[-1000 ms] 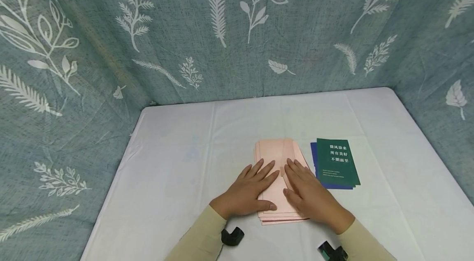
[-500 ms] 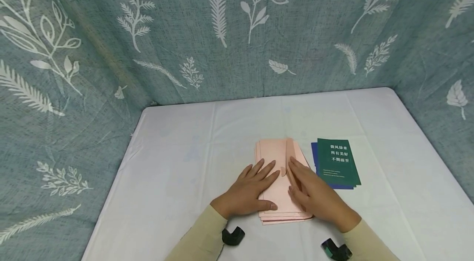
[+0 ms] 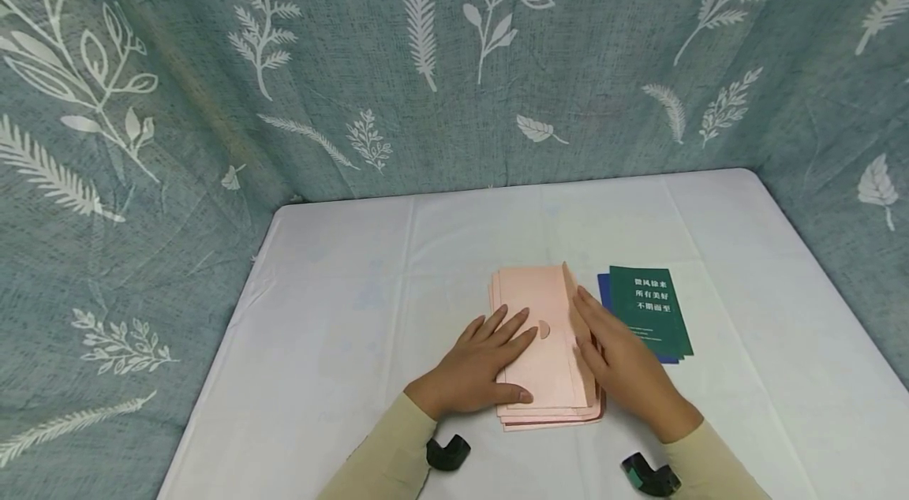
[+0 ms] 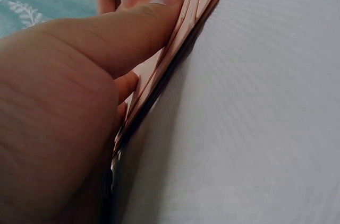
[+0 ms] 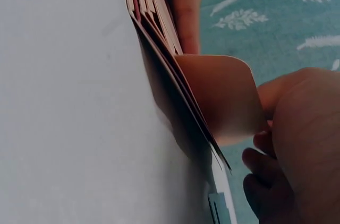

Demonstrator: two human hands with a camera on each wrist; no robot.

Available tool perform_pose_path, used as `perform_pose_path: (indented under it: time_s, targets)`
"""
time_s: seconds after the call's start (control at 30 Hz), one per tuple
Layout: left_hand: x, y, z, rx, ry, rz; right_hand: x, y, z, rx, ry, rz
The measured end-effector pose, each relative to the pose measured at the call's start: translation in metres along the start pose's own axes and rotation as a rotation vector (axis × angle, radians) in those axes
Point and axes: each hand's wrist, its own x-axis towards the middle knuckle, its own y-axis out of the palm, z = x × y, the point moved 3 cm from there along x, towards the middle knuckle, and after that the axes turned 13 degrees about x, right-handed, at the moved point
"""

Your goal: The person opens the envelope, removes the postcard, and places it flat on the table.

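Note:
A stack of pale pink envelopes [image 3: 529, 374] lies on the white table. My left hand [image 3: 472, 370] rests on its left half with fingers spread, thumb near the front edge. In the left wrist view the thumb presses along the side of the layered envelopes [image 4: 194, 1]. On the top envelope a long flap [image 3: 578, 350] stands raised at the right side, and a small half-round notch shows near the middle. My right hand [image 3: 632, 370] holds this flap at its free edge. In the right wrist view the rounded flap [image 5: 220, 91] sticks out toward the thumb and fingers.
Right of the stack lie green cards [image 3: 653, 326] with white writing, over blue ones [image 3: 605, 291]; my right hand partly covers them. Black devices [image 3: 447, 453] sit by both wrists. A teal leaf-patterned curtain [image 3: 440, 129] hangs behind and beside the table [image 3: 341, 287].
My right hand has moved to the right, lifting the top envelope's flap from nearly flat to upright and uncovering the notch. The left hand has stayed in place.

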Motion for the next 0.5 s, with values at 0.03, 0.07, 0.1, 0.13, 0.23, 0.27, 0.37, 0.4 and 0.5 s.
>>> perform_pose_path:
  time_s: [0.03,0.07,0.1,0.13,0.23,0.27,0.37,0.4,0.5]
  targets:
    - [0.0000,0.0000,0.0001,0.000,-0.001,-0.002,-0.0001,-0.0009,-0.0006,-0.009,0.002,-0.006]
    - [0.0000,-0.0001,0.0000,-0.002,-0.002,-0.003,-0.0002,-0.0016,-0.0013,-0.020,0.005,-0.012]
    - [-0.0001,-0.0001,0.0001,-0.002,-0.003,-0.004,-0.0005,-0.0020,-0.0022,-0.031,0.009,-0.017]
    - [-0.0002,-0.0002,0.0000,-0.004,-0.003,-0.004,-0.0007,-0.0025,-0.0027,-0.041,0.014,-0.020]
    - [-0.0006,-0.0007,-0.0003,-0.010,-0.001,-0.004,-0.0012,-0.0030,-0.0049,-0.067,0.029,-0.014]
    - [-0.0008,-0.0007,-0.0003,-0.012,0.000,-0.003,-0.0011,-0.0029,-0.0056,-0.078,0.032,-0.007]
    - [-0.0013,-0.0003,0.0000,-0.019,0.000,-0.004,-0.0005,-0.0026,-0.0069,-0.111,0.039,0.012]
    - [-0.0014,-0.0003,0.0000,-0.023,0.000,-0.004,-0.0003,-0.0025,-0.0073,-0.125,0.040,0.018]
    - [-0.0019,-0.0002,0.0000,-0.036,-0.002,-0.010,-0.0004,-0.0015,-0.0076,-0.159,0.044,0.039]
